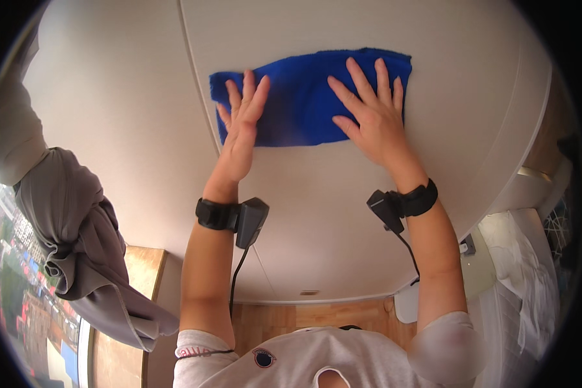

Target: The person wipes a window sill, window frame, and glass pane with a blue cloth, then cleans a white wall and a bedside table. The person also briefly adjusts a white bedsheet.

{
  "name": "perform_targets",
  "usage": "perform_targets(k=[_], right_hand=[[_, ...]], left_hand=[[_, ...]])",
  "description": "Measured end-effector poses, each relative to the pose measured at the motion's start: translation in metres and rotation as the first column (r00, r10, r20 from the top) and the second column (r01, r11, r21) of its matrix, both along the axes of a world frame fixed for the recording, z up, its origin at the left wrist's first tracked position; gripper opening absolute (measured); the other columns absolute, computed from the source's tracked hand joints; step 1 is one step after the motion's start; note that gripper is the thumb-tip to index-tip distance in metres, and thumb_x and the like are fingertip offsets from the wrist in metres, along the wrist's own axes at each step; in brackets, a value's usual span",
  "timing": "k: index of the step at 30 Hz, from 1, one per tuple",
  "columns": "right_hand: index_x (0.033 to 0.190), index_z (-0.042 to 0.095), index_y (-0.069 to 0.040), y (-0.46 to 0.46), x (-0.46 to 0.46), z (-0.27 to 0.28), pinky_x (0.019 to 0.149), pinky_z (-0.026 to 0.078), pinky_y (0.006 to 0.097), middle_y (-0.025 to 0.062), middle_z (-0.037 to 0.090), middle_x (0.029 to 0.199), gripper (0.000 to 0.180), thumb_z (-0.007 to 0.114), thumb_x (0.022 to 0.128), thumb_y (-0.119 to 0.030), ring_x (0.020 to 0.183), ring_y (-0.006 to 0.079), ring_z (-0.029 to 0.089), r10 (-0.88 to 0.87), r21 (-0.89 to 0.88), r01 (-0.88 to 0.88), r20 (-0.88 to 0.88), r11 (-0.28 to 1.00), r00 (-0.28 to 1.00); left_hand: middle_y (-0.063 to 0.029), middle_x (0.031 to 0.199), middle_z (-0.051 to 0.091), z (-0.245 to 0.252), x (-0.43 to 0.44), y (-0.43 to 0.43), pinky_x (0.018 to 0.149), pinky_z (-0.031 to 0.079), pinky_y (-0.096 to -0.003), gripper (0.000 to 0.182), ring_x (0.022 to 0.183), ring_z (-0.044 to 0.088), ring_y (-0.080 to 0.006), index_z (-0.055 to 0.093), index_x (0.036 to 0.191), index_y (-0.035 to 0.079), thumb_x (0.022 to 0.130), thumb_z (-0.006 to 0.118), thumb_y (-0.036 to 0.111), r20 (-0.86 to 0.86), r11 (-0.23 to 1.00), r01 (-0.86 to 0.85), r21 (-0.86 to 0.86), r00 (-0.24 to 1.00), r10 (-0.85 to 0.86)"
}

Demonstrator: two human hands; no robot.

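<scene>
A blue cloth is spread against a pale wall, wider than it is tall, with small wrinkles in it. Over its left end lies my left hand, fingers straight and pointing up, the palm turned partly sideways. My right hand rests on the cloth's right part, palm to the fabric and fingers spread wide. Neither hand grips the fabric. Each wrist wears a black strap with a small dark device, the left device and the right device, both trailing cables.
A thin seam runs down the wall past the cloth's left edge. Knotted grey curtains hang at left beside a window and a wooden sill. Wooden flooring shows below. White fabric lies at right.
</scene>
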State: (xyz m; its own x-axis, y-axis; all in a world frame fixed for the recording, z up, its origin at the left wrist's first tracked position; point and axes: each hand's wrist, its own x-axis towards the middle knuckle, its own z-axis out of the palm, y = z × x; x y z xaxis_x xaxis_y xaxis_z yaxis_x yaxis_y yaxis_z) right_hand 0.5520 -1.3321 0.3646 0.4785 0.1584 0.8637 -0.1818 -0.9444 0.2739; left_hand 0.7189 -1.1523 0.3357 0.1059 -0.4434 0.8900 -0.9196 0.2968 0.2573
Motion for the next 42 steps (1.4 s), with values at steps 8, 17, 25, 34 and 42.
perform_targets(k=[8, 17, 25, 34, 42], right_hand=[[0.132, 0.050, -0.024, -0.009, -0.014, -0.036, 0.103, 0.013, 0.0664, 0.0049, 0.025, 0.150, 0.060, 0.071, 0.076, -0.034, 0.137, 0.0422, 0.014, -0.011, 0.027, 0.013, -0.104, 1.000, 0.995], [0.128, 0.053, -0.016, -0.009, -0.023, -0.049, 0.104, 0.008, 0.0667, 0.0074, 0.024, 0.151, 0.061, 0.070, 0.075, -0.041, 0.138, 0.0427, 0.011, 0.049, 0.108, -0.027, -0.200, 0.994, 0.978], [0.121, 0.057, -0.014, -0.028, -0.035, -0.035, 0.103, 0.010, 0.0663, 0.0084, 0.029, 0.149, 0.050, 0.059, 0.083, -0.045, 0.137, 0.0426, 0.015, 0.037, 0.040, -0.030, -0.199, 0.999, 0.979], [0.139, 0.042, -0.017, -0.063, -0.074, -0.064, 0.106, 0.004, 0.0637, 0.0106, 0.020, 0.152, 0.065, 0.060, 0.082, -0.044, 0.138, 0.0447, 0.008, 0.010, 0.159, 0.038, -0.286, 0.987, 0.958], [0.136, 0.046, -0.019, -0.094, -0.085, -0.027, 0.104, 0.007, 0.0664, 0.0068, 0.025, 0.151, 0.061, 0.062, 0.082, -0.044, 0.138, 0.0426, 0.012, -0.001, 0.069, 0.010, -0.124, 0.998, 0.992]], left_hand=[[-0.0152, 0.155, 0.008, -0.022, -0.023, -0.007, 0.099, -0.023, -0.0581, 0.077, 0.140, -0.013, -0.0409, 0.027, 0.146, 0.013, 0.090, 0.016, 0.065, -0.035, 0.997, -0.011, 0.075, 0.999, 0.013], [-0.0157, 0.154, 0.008, -0.046, -0.027, -0.015, 0.099, -0.019, -0.0611, 0.081, 0.140, -0.011, -0.0424, 0.026, 0.146, 0.012, 0.089, 0.017, 0.067, -0.047, 0.989, 0.023, 0.146, 0.999, -0.016], [-0.0158, 0.154, 0.009, -0.034, -0.058, -0.051, 0.099, -0.019, -0.0614, 0.069, 0.140, -0.010, -0.0431, 0.027, 0.145, 0.009, 0.094, 0.024, 0.055, 0.022, 0.991, -0.049, 0.127, 0.999, 0.047], [-0.0180, 0.154, 0.009, -0.050, -0.077, -0.069, 0.100, -0.017, -0.0628, 0.076, 0.139, -0.010, -0.0460, 0.026, 0.146, 0.011, 0.091, 0.019, 0.062, -0.013, 0.989, -0.055, 0.137, 0.998, 0.058], [-0.0169, 0.154, 0.007, -0.012, -0.105, -0.107, 0.099, -0.021, -0.0596, 0.069, 0.139, -0.014, -0.0429, 0.027, 0.146, 0.010, 0.094, 0.023, 0.056, -0.044, 0.999, 0.033, 0.017, 0.999, -0.032]])
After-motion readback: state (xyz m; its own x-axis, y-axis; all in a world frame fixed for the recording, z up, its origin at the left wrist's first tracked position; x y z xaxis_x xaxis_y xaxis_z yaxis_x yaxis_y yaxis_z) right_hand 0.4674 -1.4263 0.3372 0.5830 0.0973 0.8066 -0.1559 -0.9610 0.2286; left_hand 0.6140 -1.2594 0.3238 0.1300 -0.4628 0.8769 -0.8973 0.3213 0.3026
